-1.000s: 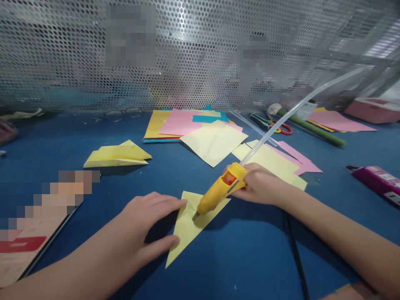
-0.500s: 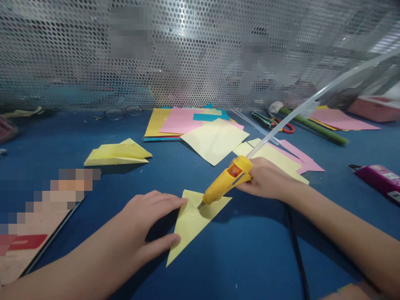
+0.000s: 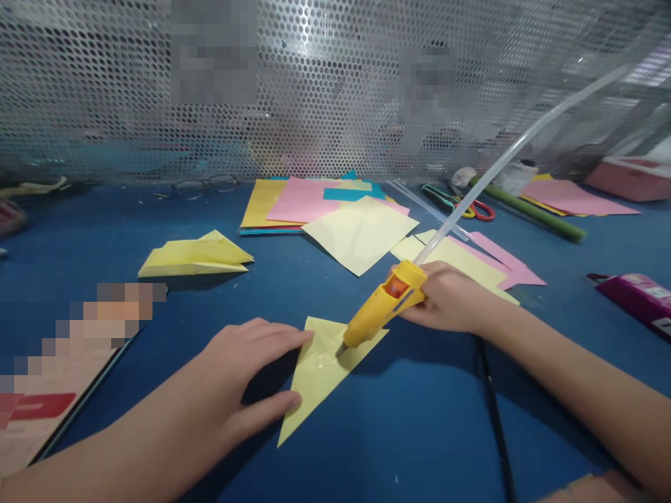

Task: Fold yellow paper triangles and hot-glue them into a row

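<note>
My right hand (image 3: 445,297) is wrapped around a yellow glue gun (image 3: 374,311), which tilts down to the left. A long clear glue stick (image 3: 503,171) sticks out of its rear end. The metal nozzle points at a folded yellow paper triangle (image 3: 318,384) lying on the table, close to or touching it. Shiny clear glue shows on the paper left of the nozzle. My left hand (image 3: 246,370) rests at the triangle's left edge, thumb and fingers spread apart, fingertips on the paper. A black cord (image 3: 493,412) runs down from below my right hand.
A folded yellow paper piece (image 3: 196,257) lies left. Behind are stacked coloured sheets (image 3: 304,199), a pale yellow square (image 3: 361,234), scissors (image 3: 479,209) and a green stem (image 3: 535,213). A purple pouch (image 3: 637,300) lies right. A perforated metal screen (image 3: 325,91) closes off the back.
The glue gun's nozzle has shifted slightly right and down over the triangle. More shiny glue shows on the paper. My left hand has stayed in place.
</note>
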`<state>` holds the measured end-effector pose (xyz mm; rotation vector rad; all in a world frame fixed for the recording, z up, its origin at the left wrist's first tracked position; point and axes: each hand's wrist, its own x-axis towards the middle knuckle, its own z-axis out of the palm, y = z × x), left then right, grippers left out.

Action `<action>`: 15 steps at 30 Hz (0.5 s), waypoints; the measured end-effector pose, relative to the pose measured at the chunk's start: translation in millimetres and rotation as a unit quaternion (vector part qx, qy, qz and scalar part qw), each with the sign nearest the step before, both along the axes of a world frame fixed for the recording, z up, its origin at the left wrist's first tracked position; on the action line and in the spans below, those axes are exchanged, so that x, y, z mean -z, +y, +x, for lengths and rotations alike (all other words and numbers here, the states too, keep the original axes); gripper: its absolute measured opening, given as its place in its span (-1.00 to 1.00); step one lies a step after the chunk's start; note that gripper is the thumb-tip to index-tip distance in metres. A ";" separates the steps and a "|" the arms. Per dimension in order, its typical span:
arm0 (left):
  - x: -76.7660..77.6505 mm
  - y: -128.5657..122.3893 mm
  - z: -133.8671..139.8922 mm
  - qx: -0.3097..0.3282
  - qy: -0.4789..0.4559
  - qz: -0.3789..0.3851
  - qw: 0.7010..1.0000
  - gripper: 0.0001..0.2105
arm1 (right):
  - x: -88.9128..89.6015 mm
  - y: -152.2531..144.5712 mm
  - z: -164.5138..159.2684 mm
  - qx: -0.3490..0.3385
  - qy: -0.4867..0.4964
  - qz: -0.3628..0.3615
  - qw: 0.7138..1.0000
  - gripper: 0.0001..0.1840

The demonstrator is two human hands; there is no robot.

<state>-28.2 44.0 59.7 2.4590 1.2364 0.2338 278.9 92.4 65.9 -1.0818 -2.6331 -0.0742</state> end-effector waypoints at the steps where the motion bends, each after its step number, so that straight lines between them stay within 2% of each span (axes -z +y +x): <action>1: -0.4 0.1 0.5 0.001 -0.002 0.003 1.000 -0.59 | -0.2 1.0 1.2 0.005 0.002 0.003 1.000 -0.75; 4: -1.4 -0.3 1.5 0.007 -0.011 0.013 1.000 -0.59 | -0.4 1.6 -0.1 0.011 0.005 0.006 1.000 -0.81; 10: -2.2 -1.0 0.6 0.010 -0.011 0.015 1.000 -0.59 | -0.6 -2.1 -2.4 -0.004 -0.004 -0.008 1.000 -0.75; 15: -3.0 -1.1 1.5 0.006 -0.017 0.008 1.000 -0.60 | 1.8 -0.5 0.8 0.008 0.008 -0.007 1.000 -0.85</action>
